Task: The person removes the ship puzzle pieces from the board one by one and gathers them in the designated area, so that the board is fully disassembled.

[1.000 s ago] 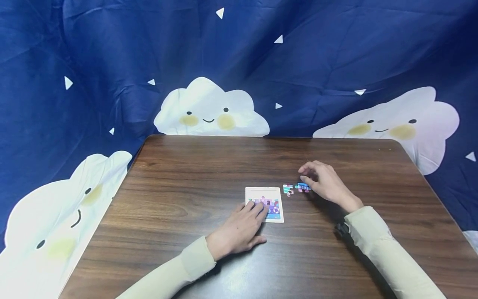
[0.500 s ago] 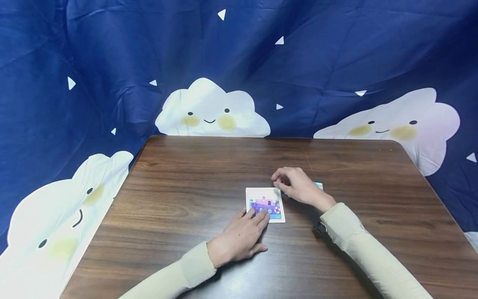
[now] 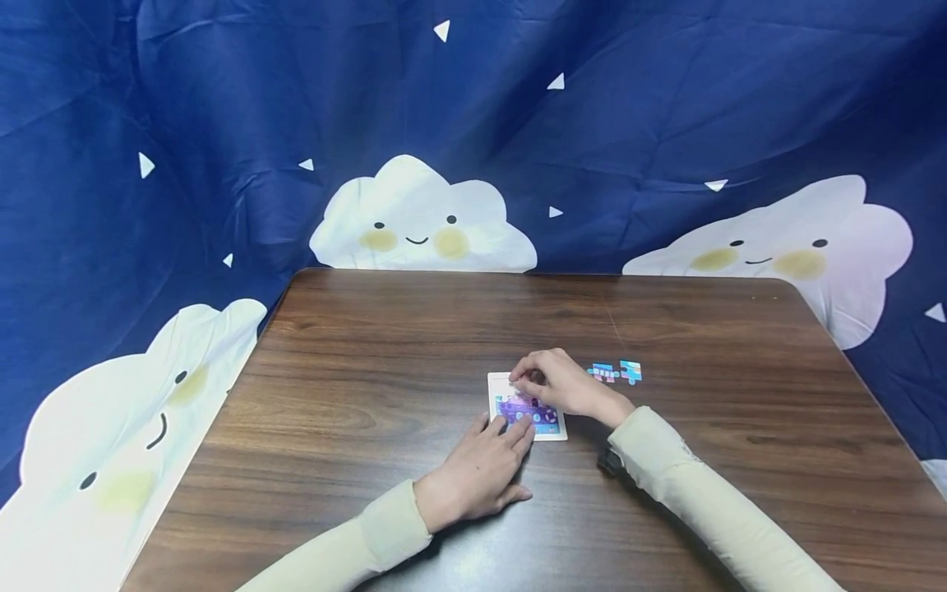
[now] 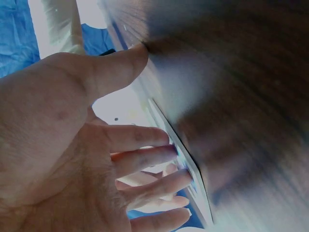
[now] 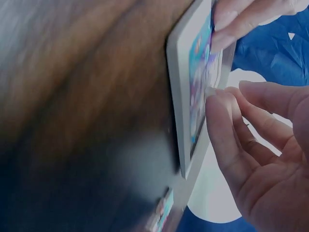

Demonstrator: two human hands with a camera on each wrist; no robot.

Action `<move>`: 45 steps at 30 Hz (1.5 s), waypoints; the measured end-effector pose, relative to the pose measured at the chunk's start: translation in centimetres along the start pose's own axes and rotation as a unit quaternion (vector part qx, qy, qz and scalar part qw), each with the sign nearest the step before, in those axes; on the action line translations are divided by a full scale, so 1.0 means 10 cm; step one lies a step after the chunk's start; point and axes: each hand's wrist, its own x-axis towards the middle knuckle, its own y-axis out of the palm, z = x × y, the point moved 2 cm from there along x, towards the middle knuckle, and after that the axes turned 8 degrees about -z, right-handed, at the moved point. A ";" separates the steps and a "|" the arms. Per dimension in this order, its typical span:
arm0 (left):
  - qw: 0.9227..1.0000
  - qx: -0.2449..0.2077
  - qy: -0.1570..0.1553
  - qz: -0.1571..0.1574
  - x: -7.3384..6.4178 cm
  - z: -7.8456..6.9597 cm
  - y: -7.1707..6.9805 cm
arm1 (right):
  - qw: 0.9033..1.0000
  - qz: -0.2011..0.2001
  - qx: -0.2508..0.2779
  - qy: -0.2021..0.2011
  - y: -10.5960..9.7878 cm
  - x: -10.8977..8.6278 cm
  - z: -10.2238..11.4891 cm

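Note:
A small white-framed puzzle board [image 3: 501, 380] lies on the table, with a purple boat picture partly put together in it. My left hand [image 3: 477, 473] rests its fairly straight fingertips on the board's near edge; the thumb is spread away from it. Over the board's upper part, my right hand [image 3: 565, 386] pinches a small puzzle piece [image 5: 210, 91], mostly hidden by the fingers. In the right wrist view the piece is close to the board's face, but I cannot tell whether it touches. Two blue-and-pink puzzle pieces [image 3: 631, 371] lie to the right, behind the right wrist.
The brown wooden table [image 3: 370, 353] extends on all sides of the board. Beyond its far edge hangs a blue curtain [image 3: 592, 123] with white clouds and triangles. A dark device [image 3: 610, 462] is strapped at the right wrist.
My right hand has moved left from the loose pieces to the board, taking the piece that lay nearest the board. The left hand stays at the board, its fingers slightly lower on it.

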 end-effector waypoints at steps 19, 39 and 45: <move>1.000 0.007 0.001 -0.012 0.01 0.01 0.00 | 0.999 0.043 -0.026 -0.009 0.09 0.00 0.05; 1.000 0.010 -0.004 -0.015 0.01 0.00 0.01 | 0.998 0.055 -0.017 -0.023 0.15 0.03 0.08; 1.000 0.006 -0.006 -0.007 0.01 0.00 0.01 | 0.999 0.050 0.003 -0.008 0.17 0.04 0.07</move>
